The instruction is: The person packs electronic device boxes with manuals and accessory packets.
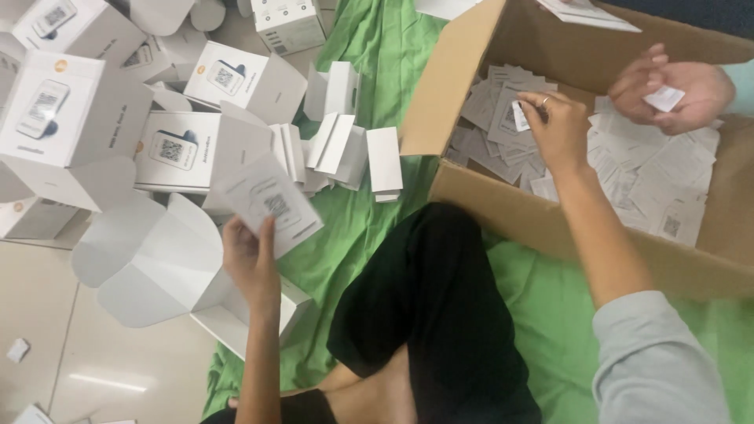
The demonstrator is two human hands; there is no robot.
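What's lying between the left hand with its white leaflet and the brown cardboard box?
In the head view, between the left hand and the brown cardboard box lie green cloth and small folded white card inserts.

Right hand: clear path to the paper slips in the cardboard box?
Probably yes. The right hand is already inside the open cardboard box, fingers on a paper slip. Another person's hand works the far side, apart from it.

Left hand [250,263] pinches a white leaflet [267,202] over an open white carton [177,263]. Right hand [559,129] is inside the cardboard box [550,224], fingers on a small paper slip [520,116] atop loose slips. Another person's hand [667,94] holds a slip at the far side. Green cloth [377,228] underneath.
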